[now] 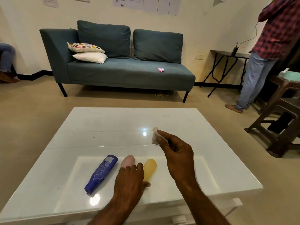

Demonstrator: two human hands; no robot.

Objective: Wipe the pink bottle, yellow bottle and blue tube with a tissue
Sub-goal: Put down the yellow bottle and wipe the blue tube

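Observation:
Three items lie side by side on the white glossy table (113, 127). The blue tube (101, 173) is on the left, the pink bottle (128, 161) in the middle, the yellow bottle (149, 168) on the right. My left hand (129, 181) rests over the near part of the pink bottle, fingers curled around it, hiding its lower half. My right hand (176, 153) hovers above the table to the right of the bottles and pinches a crumpled white tissue (155, 135) between thumb and fingers.
A teal sofa (116, 69) with cushions stands beyond the table. A person in a plaid shirt (266, 51) stands at the right by a dark side table (227, 65). Brown stools (282, 120) stand to the right of the table. Another person's leg (6, 57) shows at the far left.

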